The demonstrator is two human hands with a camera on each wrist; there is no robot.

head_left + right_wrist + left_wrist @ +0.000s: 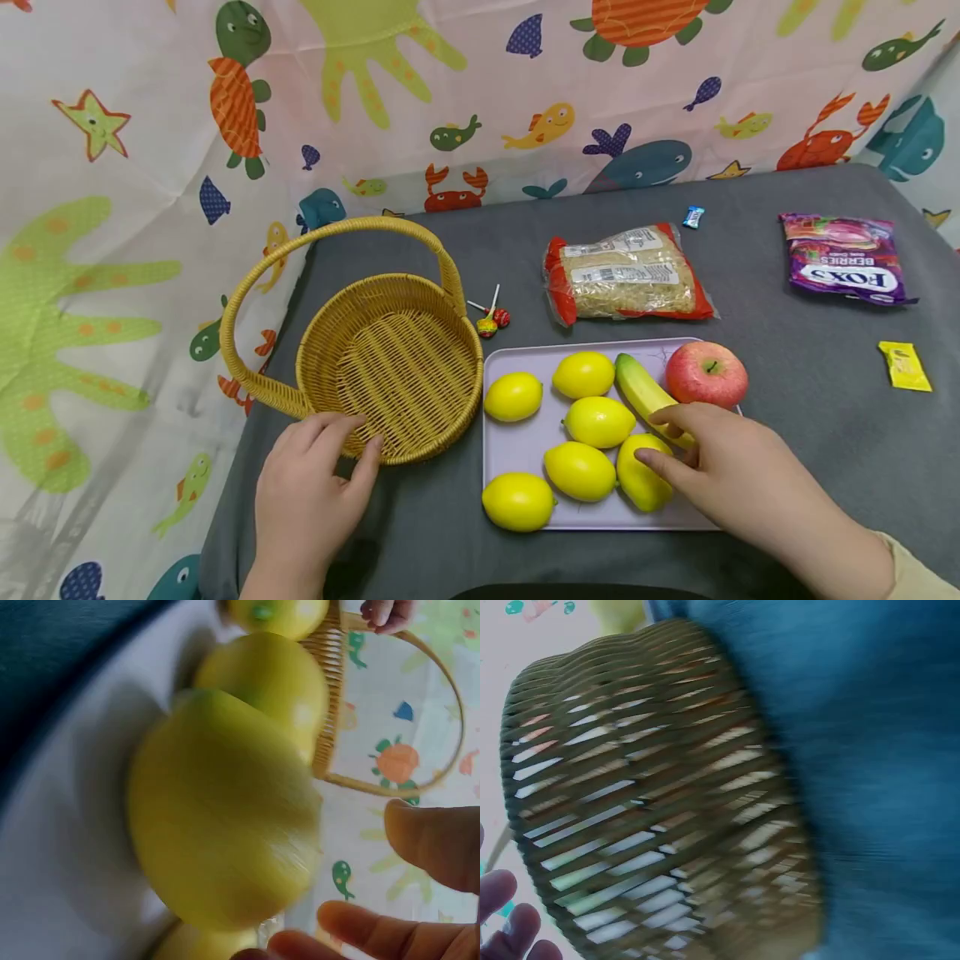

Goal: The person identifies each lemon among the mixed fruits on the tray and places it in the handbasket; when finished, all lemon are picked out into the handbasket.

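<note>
My left hand [311, 483] is at the near rim of a round wicker basket [397, 367] with a tall handle, fingers loosely bent; whether they touch it I cannot tell. In the left wrist view the fingertips [517, 926] appear beside the woven wall. My right hand [731, 467] hovers with thumb and fingers apart over the right side of a pale lilac tray [517, 450]. Under it are a lemon [643, 483] and a banana [637, 387], whose lower end it partly hides. Several other lemons [581, 471] lie on the tray, and a red apple [707, 373] is at its far right corner.
Behind the tray lie a clear, red-ended bag [630, 279] and two lollipops [487, 327]. Farther right are a small blue sweet [693, 217], a purple Fox's bag [847, 258] and a yellow packet [905, 367]. A patterned curtain [480, 75] hangs behind the grey-covered table [787, 350].
</note>
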